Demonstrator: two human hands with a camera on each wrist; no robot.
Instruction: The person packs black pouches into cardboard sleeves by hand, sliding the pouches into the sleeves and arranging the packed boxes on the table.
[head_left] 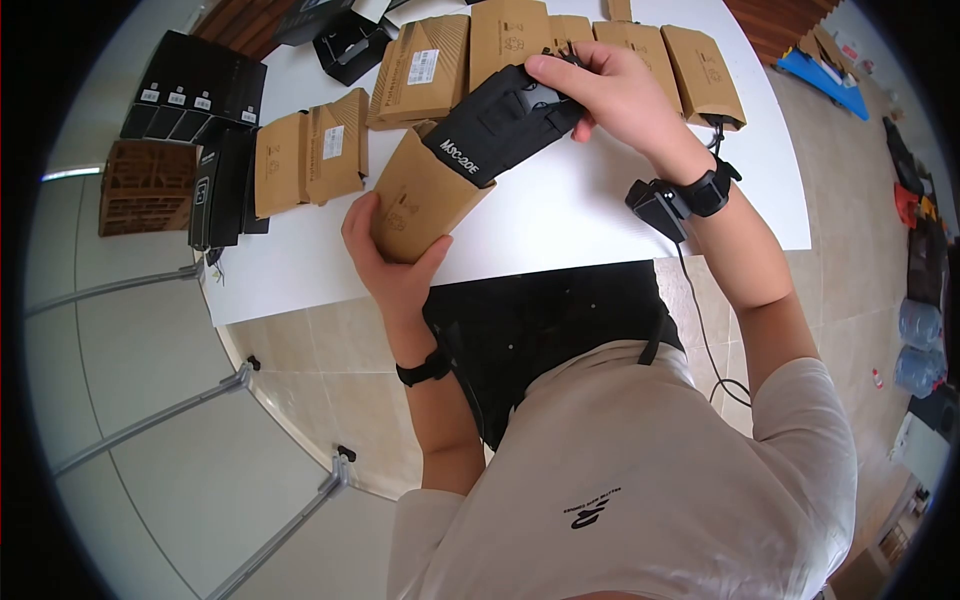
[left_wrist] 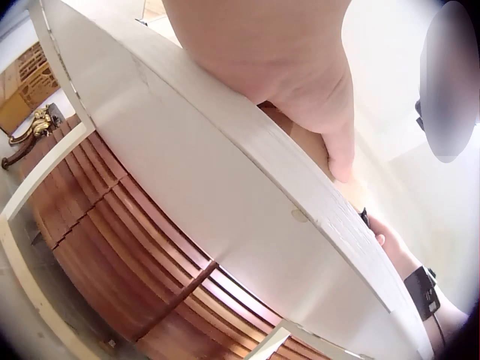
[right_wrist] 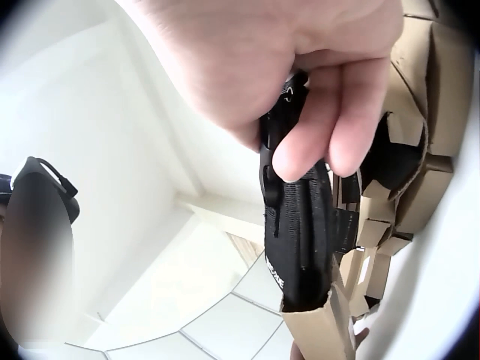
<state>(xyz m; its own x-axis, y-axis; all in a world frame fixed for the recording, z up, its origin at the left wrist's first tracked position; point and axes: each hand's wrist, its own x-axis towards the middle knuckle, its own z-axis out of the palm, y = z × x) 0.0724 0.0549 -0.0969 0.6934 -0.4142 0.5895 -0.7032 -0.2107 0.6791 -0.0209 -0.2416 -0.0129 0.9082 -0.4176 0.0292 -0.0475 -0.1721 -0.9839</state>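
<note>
A black fabric pouch (head_left: 500, 125) with white "MSC-20E" lettering sticks partway out of the open end of a brown cardboard box (head_left: 425, 205). My left hand (head_left: 385, 255) grips the lower end of that box, thumb on one side and fingers on the other. At the pouch's outer end, my right hand (head_left: 625, 95) pinches it between thumb and fingers. The right wrist view shows the fingertips on the black pouch (right_wrist: 300, 247), whose lower part is hidden inside the box (right_wrist: 319, 330).
Several brown cardboard boxes (head_left: 425, 70) line the back of the white table (head_left: 600, 215). Black boxes (head_left: 195, 90) stand at the left, beside two brown boxes (head_left: 335, 145). An open black box (head_left: 350, 50) lies at the back. A cable (head_left: 695, 300) hangs from the right wrist device.
</note>
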